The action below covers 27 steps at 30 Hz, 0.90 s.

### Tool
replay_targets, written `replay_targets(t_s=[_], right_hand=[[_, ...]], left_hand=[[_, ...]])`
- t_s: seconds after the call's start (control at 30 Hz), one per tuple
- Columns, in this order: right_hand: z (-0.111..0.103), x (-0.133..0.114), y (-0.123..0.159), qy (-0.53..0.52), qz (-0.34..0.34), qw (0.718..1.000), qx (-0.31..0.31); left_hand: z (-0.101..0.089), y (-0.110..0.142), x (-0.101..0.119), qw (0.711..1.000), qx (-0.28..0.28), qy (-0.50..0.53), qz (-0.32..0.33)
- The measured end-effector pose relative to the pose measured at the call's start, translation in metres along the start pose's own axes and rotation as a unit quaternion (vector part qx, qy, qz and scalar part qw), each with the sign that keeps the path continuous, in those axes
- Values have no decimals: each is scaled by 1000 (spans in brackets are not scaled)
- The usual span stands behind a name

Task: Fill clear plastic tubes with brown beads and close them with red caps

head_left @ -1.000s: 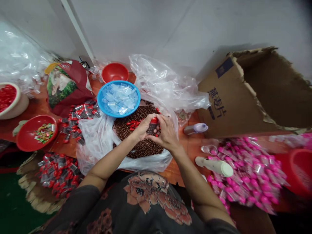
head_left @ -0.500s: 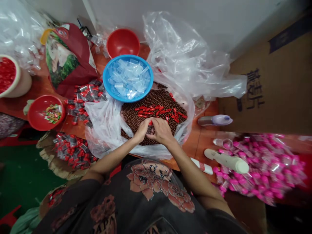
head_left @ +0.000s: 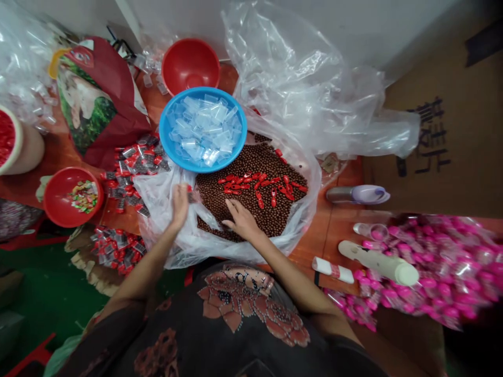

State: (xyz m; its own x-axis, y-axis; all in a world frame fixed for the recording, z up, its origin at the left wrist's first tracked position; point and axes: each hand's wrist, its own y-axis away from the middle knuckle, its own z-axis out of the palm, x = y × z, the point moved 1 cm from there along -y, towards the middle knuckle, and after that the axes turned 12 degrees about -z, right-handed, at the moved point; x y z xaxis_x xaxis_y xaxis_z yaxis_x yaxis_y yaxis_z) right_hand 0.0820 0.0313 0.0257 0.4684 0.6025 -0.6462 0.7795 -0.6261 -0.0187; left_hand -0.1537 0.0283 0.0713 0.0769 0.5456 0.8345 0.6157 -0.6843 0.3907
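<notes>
My left hand [head_left: 180,205] is over the left side of the white plastic bag [head_left: 157,196], closed round a small container whose red end [head_left: 189,188] pokes out at the fingers; the rest of it is hidden. Fingers spread, my right hand [head_left: 242,222] is open at the near edge of the small brown balls [head_left: 271,222] heaped in the bag. Whether it touches them I cannot tell. Several red caps [head_left: 259,199] are scattered over the balls. A blue basin [head_left: 163,128] of clear plastic pieces [head_left: 208,125] stands at the heap's far left.
Filled red-capped containers [head_left: 145,157] are piled left of the bag, more in a lower box [head_left: 118,248]. A red bowl [head_left: 51,201] holds colourful bits. To the right are a purple-lidded bottle [head_left: 357,195], a pale green bottle [head_left: 379,264], pink-capped containers [head_left: 436,277] and a cardboard box [head_left: 451,173].
My hands were together round a red-capped container over the balls. Now they are apart: the left has moved left with it, and the right has opened. The view has also shifted.
</notes>
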Motion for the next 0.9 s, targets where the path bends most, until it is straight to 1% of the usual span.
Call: replay_targets(t_s=[0.03,0.1,0.13,0.17,0.2,0.23,0.27,0.3,0.33,0.37,0.4,0.43,0.47,0.53,0.6,0.67,0.73,0.77,0.83,0.9], right_hand=[[-1,9,2,0,16,1000,19],[-3,28,9,11,54,996,65],[-4,37,14,23,74,993,86],[-6,46,20,37,98,989,104],[-7,55,25,56,122,984,119],[-7,63,31,79,140,979,128],[-8,69,36,104,156,973,133],[-8,75,40,129,171,968,133],[-7,79,43,149,182,963,129],[-6,83,46,163,188,961,121],[-4,85,48,170,190,961,110],[-2,85,49,170,189,962,99],[0,85,49,167,188,964,88],[5,83,47,157,198,965,67],[7,80,46,144,222,963,53],[7,77,47,122,240,962,51],[4,76,50,103,248,961,72],[2,75,52,95,247,960,93],[-3,70,55,67,240,956,153],[-9,62,53,-11,221,950,220]], left_hand=[[-17,-22,14,999,33,-7,18],[-48,-63,42,988,114,-68,81],[-59,-80,55,979,146,-95,110],[-65,-94,67,966,175,-129,143],[-67,-104,78,953,190,-159,175],[-63,-112,86,944,185,-182,204],[-54,-117,92,936,162,-211,232],[-40,-120,96,929,118,-243,254],[-22,-122,98,924,56,-273,261],[-2,-123,98,919,-14,-306,250],[19,-124,95,907,-77,-346,226],[39,-125,92,893,-124,-387,193],[58,-127,87,879,-155,-422,159],[88,-131,79,862,-183,-458,114],[104,-136,74,861,-190,-460,102],[108,-143,72,865,-194,-451,104],[102,-147,74,870,-192,-442,106],[96,-147,76,880,-184,-425,105],[81,-138,79,915,-158,-355,110],[66,-113,78,946,-138,-255,141]])
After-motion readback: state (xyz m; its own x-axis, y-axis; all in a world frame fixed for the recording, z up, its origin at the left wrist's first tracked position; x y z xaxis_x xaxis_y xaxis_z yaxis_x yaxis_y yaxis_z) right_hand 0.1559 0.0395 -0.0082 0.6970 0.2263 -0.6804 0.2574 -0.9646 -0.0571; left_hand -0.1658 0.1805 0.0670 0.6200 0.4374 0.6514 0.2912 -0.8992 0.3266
